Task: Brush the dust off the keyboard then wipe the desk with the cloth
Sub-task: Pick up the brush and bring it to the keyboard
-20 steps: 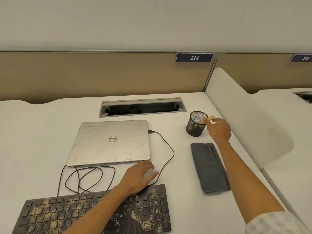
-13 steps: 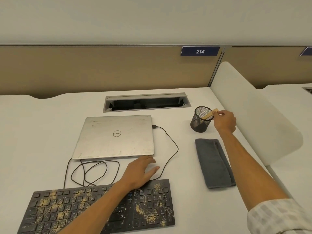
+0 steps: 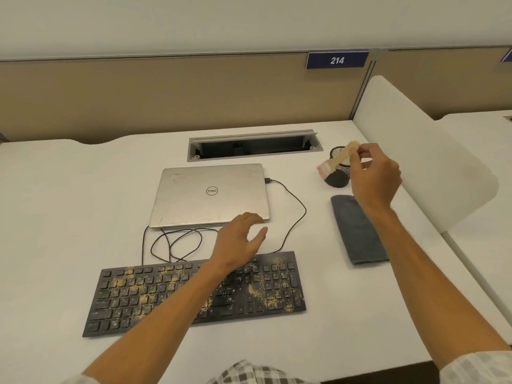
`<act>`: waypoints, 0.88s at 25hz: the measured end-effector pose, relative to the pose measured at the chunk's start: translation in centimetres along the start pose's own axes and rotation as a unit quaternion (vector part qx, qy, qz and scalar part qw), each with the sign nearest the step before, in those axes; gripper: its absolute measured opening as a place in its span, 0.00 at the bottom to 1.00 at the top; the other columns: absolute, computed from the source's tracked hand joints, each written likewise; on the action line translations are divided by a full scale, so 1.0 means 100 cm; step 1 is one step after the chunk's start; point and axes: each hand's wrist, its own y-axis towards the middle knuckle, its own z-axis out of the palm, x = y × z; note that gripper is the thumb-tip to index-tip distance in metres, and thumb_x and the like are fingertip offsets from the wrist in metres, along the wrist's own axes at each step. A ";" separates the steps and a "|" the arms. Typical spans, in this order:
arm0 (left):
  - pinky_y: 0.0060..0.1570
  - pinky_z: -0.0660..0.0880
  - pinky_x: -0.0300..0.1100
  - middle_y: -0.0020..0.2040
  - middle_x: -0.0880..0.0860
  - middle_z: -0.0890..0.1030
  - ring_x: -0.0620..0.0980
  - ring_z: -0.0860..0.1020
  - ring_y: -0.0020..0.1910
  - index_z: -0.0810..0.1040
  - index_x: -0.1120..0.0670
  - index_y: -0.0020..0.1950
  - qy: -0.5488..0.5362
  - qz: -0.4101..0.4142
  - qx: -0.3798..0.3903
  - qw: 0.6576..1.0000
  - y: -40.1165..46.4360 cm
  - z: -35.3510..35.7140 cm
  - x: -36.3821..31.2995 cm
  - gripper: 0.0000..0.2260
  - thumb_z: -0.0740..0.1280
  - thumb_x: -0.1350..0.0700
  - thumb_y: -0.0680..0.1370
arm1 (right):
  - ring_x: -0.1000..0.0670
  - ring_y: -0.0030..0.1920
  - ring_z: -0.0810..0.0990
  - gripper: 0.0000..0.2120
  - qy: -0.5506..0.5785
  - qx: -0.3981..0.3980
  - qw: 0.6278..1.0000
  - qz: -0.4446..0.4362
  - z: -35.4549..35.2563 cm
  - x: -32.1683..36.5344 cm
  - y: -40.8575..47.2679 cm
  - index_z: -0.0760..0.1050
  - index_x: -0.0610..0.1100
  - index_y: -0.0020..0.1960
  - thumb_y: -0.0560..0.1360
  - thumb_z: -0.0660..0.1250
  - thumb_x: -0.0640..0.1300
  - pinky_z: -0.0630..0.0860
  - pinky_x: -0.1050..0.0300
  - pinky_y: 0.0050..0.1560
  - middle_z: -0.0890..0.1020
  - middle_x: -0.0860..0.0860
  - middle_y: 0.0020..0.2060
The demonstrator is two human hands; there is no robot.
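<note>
At the bottom of the frame, the flat black plastic keyboard (image 3: 194, 292) lies on the white desk (image 3: 69, 217), strewn with pale yellow-brown dust in patches over most of its keys. It looks light and stiff, so I judge it would slide under a firm brush stroke unless one hand steadies it at the far edge or a corner. The dust seems loose and dry, like fine grains, so it should come off with soft strokes, though some may fall between the keys.

Just above the right part of the keyboard, the left hand (image 3: 238, 242) hangs over its far edge with the fingers spread loosely and holding nothing; whether it touches the keys I cannot tell. A thin black cable (image 3: 293, 217) loops on the desk beside it and runs to the closed silver laptop (image 3: 210, 195) in the middle of the frame.

In the right middle lies the dark grey folded cloth (image 3: 357, 231), soft and limp; it is best taken by pinching a whole edge so it does not unfold.

Further up right, the right hand (image 3: 374, 178) pinches the far end of the small brush with a flat pale wooden handle (image 3: 338, 160), whose pinkish bristles point down-left. It appears very light and stiff. The brush is in the air, in front of the black mesh pen cup (image 3: 339, 177).
</note>
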 end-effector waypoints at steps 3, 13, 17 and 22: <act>0.64 0.74 0.49 0.70 0.50 0.77 0.49 0.75 0.67 0.76 0.52 0.71 0.011 0.011 -0.020 1.000 -0.011 -0.010 -0.002 0.25 0.64 0.39 0.79 | 0.52 0.40 0.83 0.09 0.092 0.052 0.994 -0.005 -0.009 0.027 -0.052 0.80 0.48 0.50 0.78 0.66 0.52 0.76 0.58 0.41 0.85 0.53 0.41; 0.45 0.80 0.52 0.48 0.45 0.82 0.47 0.80 0.44 0.76 0.53 0.69 -0.015 0.018 -0.039 0.999 -0.076 -0.044 0.014 0.21 0.66 0.45 0.79 | 0.50 0.32 0.81 0.03 0.374 0.222 0.884 0.172 -0.007 0.105 -0.168 0.80 0.43 0.45 0.76 0.68 0.38 0.73 0.66 0.33 0.84 0.46 0.34; 0.39 0.79 0.47 0.43 0.43 0.81 0.46 0.78 0.39 0.78 0.54 0.66 -0.026 0.028 -0.045 0.998 -0.102 -0.063 0.028 0.16 0.70 0.50 0.80 | 0.54 0.30 0.76 0.07 0.342 0.335 0.867 0.138 0.006 0.130 -0.207 0.81 0.44 0.47 0.77 0.69 0.48 0.74 0.60 0.34 0.81 0.51 0.32; 0.44 0.79 0.47 0.49 0.45 0.83 0.46 0.80 0.45 0.79 0.52 0.66 -0.028 -0.031 -0.065 0.997 -0.132 -0.083 0.059 0.18 0.68 0.46 0.78 | 0.50 0.34 0.80 0.07 0.305 0.338 0.885 0.101 0.026 0.152 -0.243 0.81 0.49 0.45 0.78 0.67 0.51 0.78 0.47 0.39 0.82 0.51 0.32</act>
